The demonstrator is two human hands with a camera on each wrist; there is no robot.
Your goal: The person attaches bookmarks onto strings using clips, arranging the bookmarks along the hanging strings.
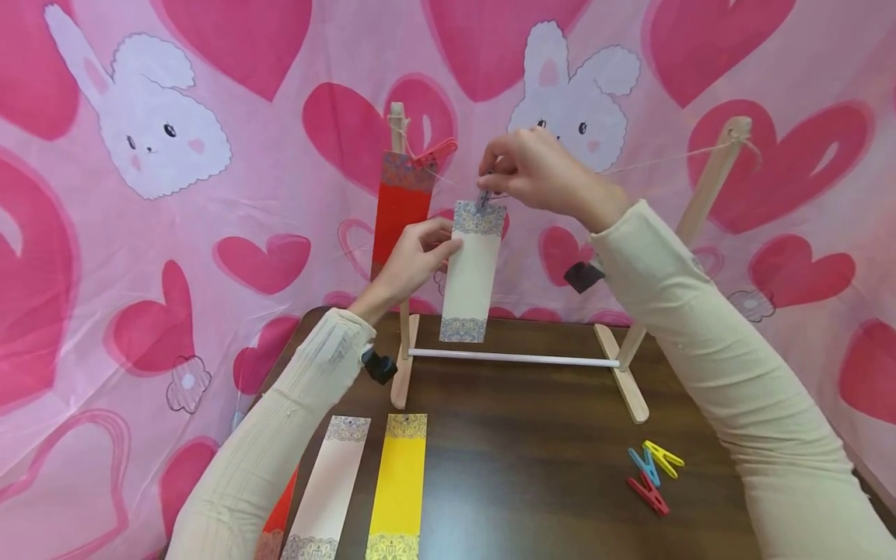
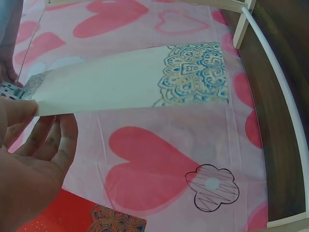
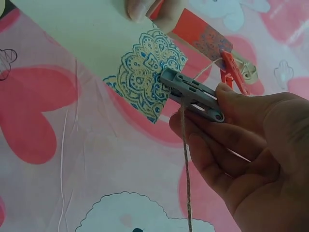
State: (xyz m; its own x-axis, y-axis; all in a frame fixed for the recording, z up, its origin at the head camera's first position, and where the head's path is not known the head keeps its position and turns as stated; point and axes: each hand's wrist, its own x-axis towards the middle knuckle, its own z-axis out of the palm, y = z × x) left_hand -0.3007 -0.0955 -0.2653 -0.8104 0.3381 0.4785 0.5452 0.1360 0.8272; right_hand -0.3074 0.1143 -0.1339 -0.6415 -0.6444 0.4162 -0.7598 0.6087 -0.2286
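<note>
A cream paper strip (image 1: pixel 472 272) with blue lace-patterned ends hangs upright in front of the string (image 3: pixel 187 169). My left hand (image 1: pixel 418 253) pinches its left edge near the top, thumb in front. Above it, my right hand (image 1: pixel 539 173) holds a grey clothespin (image 3: pixel 193 95) between thumb and fingers. In the right wrist view the clothespin's tip sits over the strip's patterned end, with the string running at the clip. To the left, a red strip (image 1: pixel 404 214) hangs from the string by a red clothespin (image 1: pixel 437 153).
The string's wooden stand has a left post (image 1: pixel 397 128), a right post (image 1: pixel 710 183) and a white crossbar (image 1: pixel 511 357). On the dark table (image 1: pixel 532 467) lie a pale strip (image 1: pixel 329 486), a yellow strip (image 1: pixel 399 482), another red strip (image 1: pixel 280 509), and yellow (image 1: pixel 663 457), blue (image 1: pixel 645 467) and red (image 1: pixel 649 494) clothespins.
</note>
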